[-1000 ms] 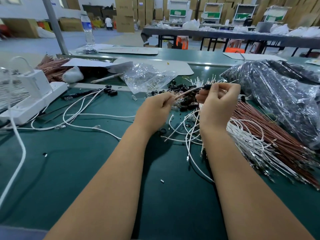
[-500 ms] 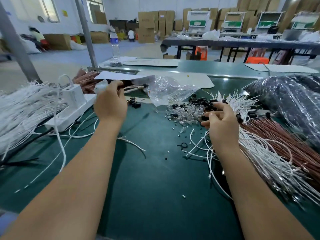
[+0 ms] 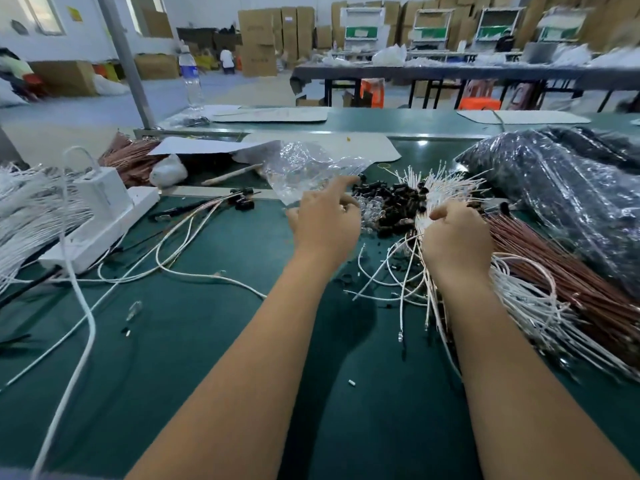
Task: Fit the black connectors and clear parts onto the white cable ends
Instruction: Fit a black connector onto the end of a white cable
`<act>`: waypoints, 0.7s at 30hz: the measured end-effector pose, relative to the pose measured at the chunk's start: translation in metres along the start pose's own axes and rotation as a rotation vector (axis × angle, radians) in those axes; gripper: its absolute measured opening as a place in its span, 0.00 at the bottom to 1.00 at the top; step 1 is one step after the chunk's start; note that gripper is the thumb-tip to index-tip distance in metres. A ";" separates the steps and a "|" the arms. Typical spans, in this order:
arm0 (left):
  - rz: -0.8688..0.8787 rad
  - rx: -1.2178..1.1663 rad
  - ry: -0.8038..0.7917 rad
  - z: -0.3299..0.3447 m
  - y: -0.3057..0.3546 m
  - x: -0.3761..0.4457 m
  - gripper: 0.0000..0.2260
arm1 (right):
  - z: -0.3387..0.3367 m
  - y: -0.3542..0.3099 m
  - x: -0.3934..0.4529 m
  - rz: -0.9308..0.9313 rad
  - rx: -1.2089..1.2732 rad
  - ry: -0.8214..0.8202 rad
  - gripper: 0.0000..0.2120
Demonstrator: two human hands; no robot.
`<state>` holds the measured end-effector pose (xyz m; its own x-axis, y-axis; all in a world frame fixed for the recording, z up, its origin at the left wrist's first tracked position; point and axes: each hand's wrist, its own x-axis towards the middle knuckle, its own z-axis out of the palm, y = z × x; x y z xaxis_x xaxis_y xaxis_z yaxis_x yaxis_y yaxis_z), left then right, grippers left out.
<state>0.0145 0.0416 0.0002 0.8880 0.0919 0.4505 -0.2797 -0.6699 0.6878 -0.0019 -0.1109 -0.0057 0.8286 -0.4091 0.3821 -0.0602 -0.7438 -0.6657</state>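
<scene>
Reaching left hand (image 3: 325, 223) meets black connectors (image 3: 391, 206); right hand (image 3: 455, 237) rests on white cables (image 3: 446, 188).

I can read no text, brand or number anywhere. The water bottle (image 3: 190, 77) carries a blue label, but its print is blurred. The green panels on the white racks (image 3: 362, 31) and the yellow sign on the wall (image 3: 75, 14) are too small and soft for me to read.
</scene>
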 end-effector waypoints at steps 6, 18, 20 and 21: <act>0.023 0.078 -0.224 0.043 0.001 -0.013 0.13 | 0.001 0.003 0.001 0.017 -0.280 -0.110 0.15; 0.085 0.010 -0.310 0.030 -0.003 -0.017 0.07 | -0.004 0.012 0.007 0.033 -0.159 -0.059 0.07; 0.107 -0.068 -0.365 0.026 0.000 -0.019 0.05 | -0.007 0.012 0.008 0.041 -0.090 -0.064 0.07; 0.119 -0.071 -0.381 0.024 0.001 -0.020 0.05 | -0.009 0.012 0.009 0.054 -0.029 -0.062 0.11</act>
<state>0.0055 0.0214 -0.0213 0.9157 -0.2722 0.2956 -0.4017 -0.6052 0.6872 0.0000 -0.1287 -0.0046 0.8567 -0.4162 0.3048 -0.1214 -0.7369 -0.6651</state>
